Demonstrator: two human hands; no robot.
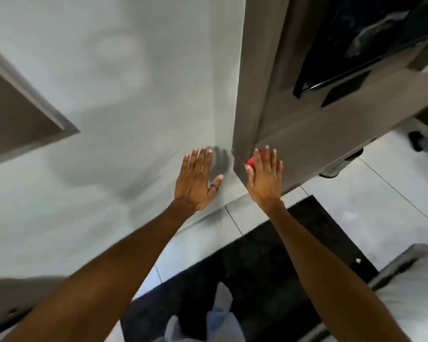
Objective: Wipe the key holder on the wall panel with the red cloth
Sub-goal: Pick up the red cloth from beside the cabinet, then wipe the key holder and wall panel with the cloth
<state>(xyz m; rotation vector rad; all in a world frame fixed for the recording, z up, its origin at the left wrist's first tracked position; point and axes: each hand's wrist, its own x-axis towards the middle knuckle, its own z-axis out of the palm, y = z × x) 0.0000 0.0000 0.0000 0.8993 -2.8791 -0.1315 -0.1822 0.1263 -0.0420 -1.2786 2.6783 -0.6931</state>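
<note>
My right hand (265, 176) lies flat on the grey-brown wall panel (307, 134) near its lower left corner, pressing the red cloth (250, 161) against it. Only bits of the cloth show around and between the fingers. A small black rectangular fitting, which looks like the key holder (345, 88), sits higher on the panel, up and to the right of the cloth and apart from it. My left hand (195, 178) rests flat on the white wall (134, 95) just left of the panel's edge, fingers spread, holding nothing.
A dark glossy framed screen (356, 33) hangs on the panel above the fitting. A grey door frame (22, 107) is at the left. Below are pale floor tiles (356, 206), a black mat (269, 255), my legs, and a white bed corner (410, 280).
</note>
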